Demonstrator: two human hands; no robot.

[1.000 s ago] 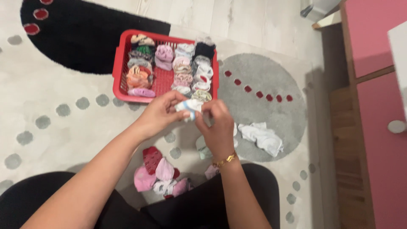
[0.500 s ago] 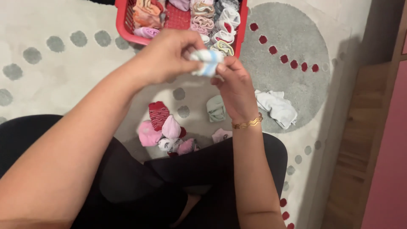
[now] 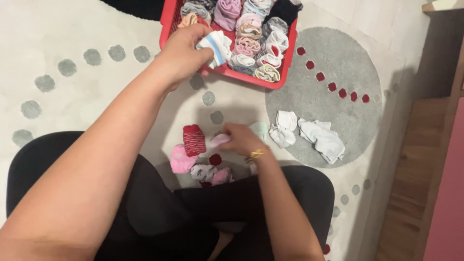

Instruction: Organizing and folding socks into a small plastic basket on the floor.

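Note:
My left hand (image 3: 183, 50) grips a rolled white sock with a blue stripe (image 3: 216, 47) over the near edge of a red plastic basket (image 3: 225, 71). The basket holds several rows of rolled socks. My right hand (image 3: 238, 139), with a gold bracelet at the wrist, is down on the rug at a pile of loose socks (image 3: 198, 159) and pinches a pale pink sock (image 3: 218, 140). A red patterned sock (image 3: 194, 139) lies just left of that hand.
Loose white socks (image 3: 314, 137) lie on the grey circle of the patterned rug (image 3: 72, 101) to the right. My legs in black fabric (image 3: 159, 212) are crossed at the bottom. A wooden and pink cabinet (image 3: 444, 183) stands at the right edge.
My right hand let go of the striped rolled sock and dropped to the loose pile. My left hand carried the roll up to the basket. The view shifted, showing more of the basket.

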